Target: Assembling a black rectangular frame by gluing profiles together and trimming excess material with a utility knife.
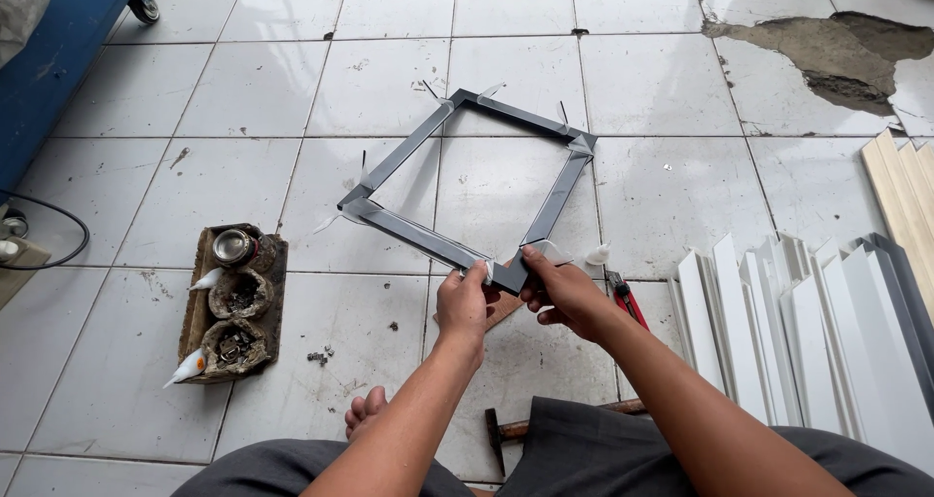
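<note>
I see both hands pinching the near corner of a grey square frame (467, 181) that lies flat on the white tiled floor (117, 361): the left hand (463, 302) grips one side of that corner, the right hand (562, 288) the other. A hammer (511, 429) lies by my knees, white slats (808, 332) stacked to the right

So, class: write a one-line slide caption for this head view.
Both hands, left hand and right hand, pinch a grey square frame's near corner above a tiled floor.
</note>
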